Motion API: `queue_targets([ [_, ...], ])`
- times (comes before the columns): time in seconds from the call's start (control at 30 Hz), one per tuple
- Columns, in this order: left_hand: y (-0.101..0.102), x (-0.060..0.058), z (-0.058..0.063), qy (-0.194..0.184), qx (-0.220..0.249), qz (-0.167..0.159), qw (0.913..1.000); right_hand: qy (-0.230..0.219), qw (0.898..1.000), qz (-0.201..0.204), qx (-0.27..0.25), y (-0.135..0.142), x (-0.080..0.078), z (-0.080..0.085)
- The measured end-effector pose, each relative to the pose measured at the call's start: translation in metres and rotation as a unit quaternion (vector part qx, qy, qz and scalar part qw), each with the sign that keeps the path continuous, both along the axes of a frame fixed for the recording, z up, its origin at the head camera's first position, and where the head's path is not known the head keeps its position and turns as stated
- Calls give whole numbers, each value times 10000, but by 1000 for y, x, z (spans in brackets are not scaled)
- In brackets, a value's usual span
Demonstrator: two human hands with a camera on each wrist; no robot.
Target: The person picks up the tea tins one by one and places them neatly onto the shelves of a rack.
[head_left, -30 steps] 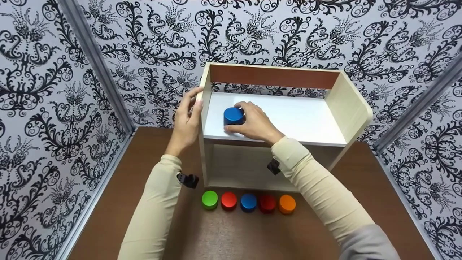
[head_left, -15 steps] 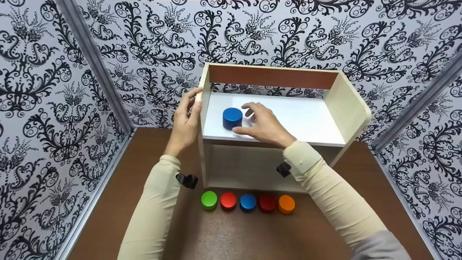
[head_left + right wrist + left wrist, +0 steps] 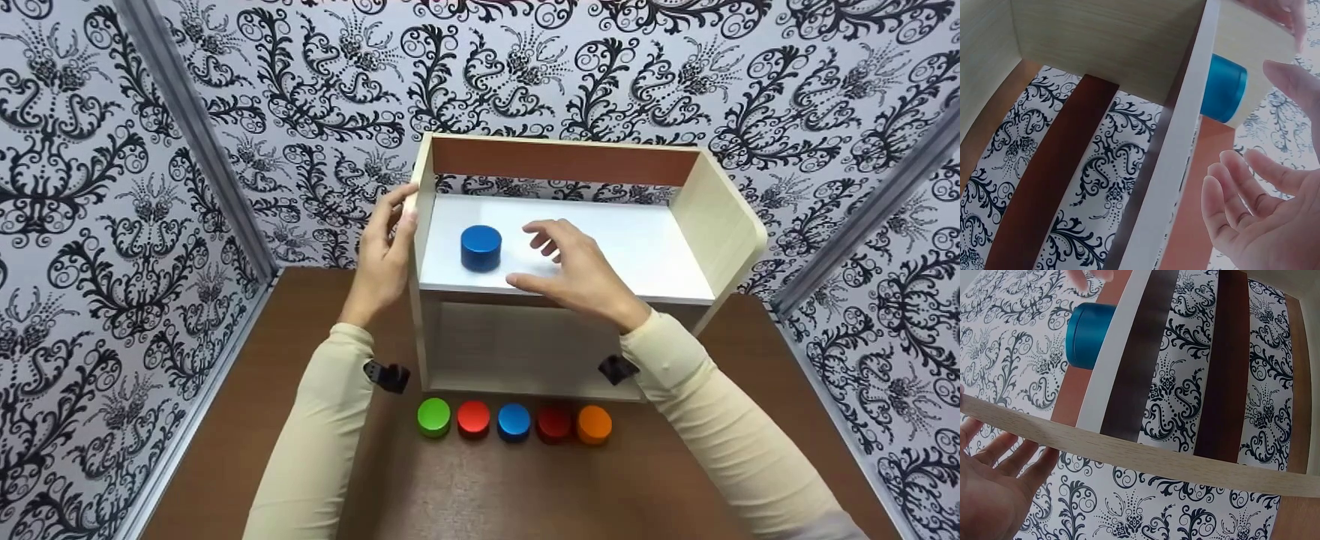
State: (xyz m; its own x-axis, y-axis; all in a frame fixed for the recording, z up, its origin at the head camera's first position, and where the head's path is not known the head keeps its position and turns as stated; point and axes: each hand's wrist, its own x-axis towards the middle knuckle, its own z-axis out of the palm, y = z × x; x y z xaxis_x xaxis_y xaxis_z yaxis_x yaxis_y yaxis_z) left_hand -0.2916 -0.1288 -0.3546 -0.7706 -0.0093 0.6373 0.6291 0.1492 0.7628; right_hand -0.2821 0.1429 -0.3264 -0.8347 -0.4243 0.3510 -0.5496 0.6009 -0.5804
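Note:
On the white upper board of a small wooden shelf (image 3: 600, 240) stands a blue cylinder (image 3: 481, 249), upright near the left side panel. My right hand (image 3: 577, 270) is just right of it, thumb and fingers spread and apart from it, holding nothing. The right wrist view also shows a gap between the cylinder (image 3: 1224, 88) and the right hand (image 3: 1264, 208). My left hand (image 3: 384, 251) holds the shelf's left side panel (image 3: 421, 217) at its front edge. From the left wrist, the fingers of the left hand (image 3: 1002, 484) lie along the panel's outer side, with the thumb tip across the edge.
On the brown table (image 3: 465, 495), before the shelf, a row of shorter discs runs left to right: green (image 3: 433, 418), red (image 3: 473, 418), blue (image 3: 514, 422), dark red (image 3: 554, 424) and orange (image 3: 594, 425). Patterned walls (image 3: 495, 75) stand behind and at both sides.
My right hand has let go of the blue cylinder and drawn back to the right, its fingers spreading. The cylinder stays on the upper board, and the left hand keeps its place on the panel.

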Motion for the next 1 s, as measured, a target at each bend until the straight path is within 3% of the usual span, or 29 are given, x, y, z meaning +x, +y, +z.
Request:
queue_targets([
  [0.17,0,0,-1,-10,68,-31,10000,321,9992,168,-195,9,14,-6],
  [0.6,0,0,0,-41,102,-99,9999,572,9976,320,-212,32,55,-32],
  [0.83,0,0,0,-31,69,-75,9999,497,9974,422,-309,46,70,-59],
  [1.0,1,1,0,-24,67,-19,10000,387,9984,249,-321,57,78,-79],
])
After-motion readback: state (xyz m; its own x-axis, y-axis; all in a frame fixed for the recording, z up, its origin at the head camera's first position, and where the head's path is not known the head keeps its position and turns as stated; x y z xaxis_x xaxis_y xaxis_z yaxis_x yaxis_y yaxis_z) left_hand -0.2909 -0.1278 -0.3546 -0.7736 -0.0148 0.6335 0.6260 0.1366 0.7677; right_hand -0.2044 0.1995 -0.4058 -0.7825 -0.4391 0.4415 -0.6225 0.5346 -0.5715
